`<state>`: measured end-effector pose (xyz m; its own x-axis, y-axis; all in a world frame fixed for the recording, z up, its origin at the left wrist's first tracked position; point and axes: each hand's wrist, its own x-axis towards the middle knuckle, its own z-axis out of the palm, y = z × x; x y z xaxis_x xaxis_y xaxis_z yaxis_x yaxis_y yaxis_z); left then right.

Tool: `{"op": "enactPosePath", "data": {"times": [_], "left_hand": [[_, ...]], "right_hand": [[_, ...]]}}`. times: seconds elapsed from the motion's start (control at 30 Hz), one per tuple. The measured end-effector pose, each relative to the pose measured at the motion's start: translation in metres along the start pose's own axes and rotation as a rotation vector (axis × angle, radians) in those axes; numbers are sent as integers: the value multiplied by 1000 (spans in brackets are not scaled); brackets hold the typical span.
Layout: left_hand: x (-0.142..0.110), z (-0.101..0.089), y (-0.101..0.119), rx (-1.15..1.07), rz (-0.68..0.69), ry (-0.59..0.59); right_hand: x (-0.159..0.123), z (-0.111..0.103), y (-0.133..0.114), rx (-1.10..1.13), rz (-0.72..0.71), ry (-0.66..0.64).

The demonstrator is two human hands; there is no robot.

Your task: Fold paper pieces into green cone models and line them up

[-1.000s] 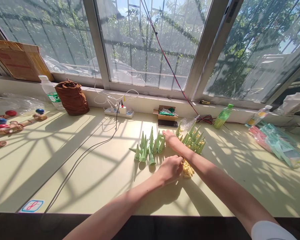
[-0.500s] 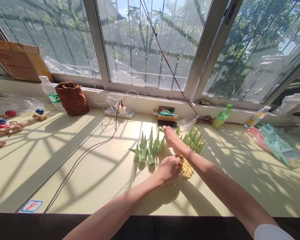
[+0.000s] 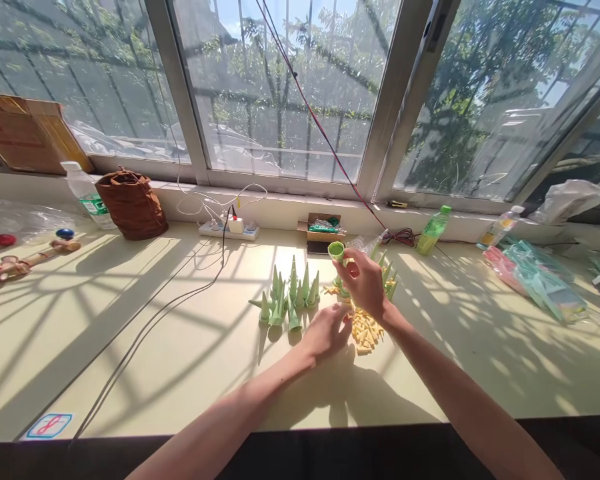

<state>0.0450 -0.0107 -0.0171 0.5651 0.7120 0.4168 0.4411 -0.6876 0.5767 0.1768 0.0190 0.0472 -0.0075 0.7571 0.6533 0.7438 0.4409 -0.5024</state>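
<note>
Shifted rightward since the earlier frame, the right hand (image 3: 366, 279) now shows 1 green cone (image 3: 337, 251) with its wide, open mouth facing up toward the camera. Thumb and fingers are closed around that cone, which is held up off the table (image 3: 180, 373). The left hand (image 3: 327, 331) has stayed low beside the yellow pieces (image 3: 367, 331), its fingers curled in and nearly together; whether they pinch anything, I cannot tell.

The loose yellow pieces lie right of the table's middle, well back from its front edge. Left of them stands a group of green cones (image 3: 293, 285), most upright, 1 lying with its tip pointing left. More cones (image 3: 391, 287) are behind the right hand, partly hidden.

Along the table's back edge are a small open box (image 3: 325, 236), a power strip (image 3: 220, 233), a brown bag (image 3: 133, 207) and a green bottle (image 3: 433, 232). Plastic packets (image 3: 547, 280) lie toward the right edge, wooden toys (image 3: 17, 267) at the left. Near the front left corner is a sticker (image 3: 50, 425).
</note>
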Motion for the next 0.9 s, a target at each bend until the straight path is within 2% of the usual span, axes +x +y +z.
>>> {"op": "enactPosePath", "data": {"times": [0.07,0.17,0.27,0.37,0.47,0.7,0.9], "left_hand": [[1,-2,1,-42,11,44],[3,-2,1,-110,-18,176],[5,-2,0,-151,-82,299],[7,-3,-1,-160,-105,328],[8,-6,-2,-153,-94,314],[7,-9,1,-180,-77,281],[7,-9,-1,-172,-104,282]], "right_hand": [[-21,-7,11,22,51,38],[-48,-13,28,59,103,90],[-64,-12,39,277,162,5],[-70,-5,45,517,279,-33],[-73,0,45,607,306,-106],[-73,-7,30,300,133,-174],[-75,-3,27,182,57,-234]]}}
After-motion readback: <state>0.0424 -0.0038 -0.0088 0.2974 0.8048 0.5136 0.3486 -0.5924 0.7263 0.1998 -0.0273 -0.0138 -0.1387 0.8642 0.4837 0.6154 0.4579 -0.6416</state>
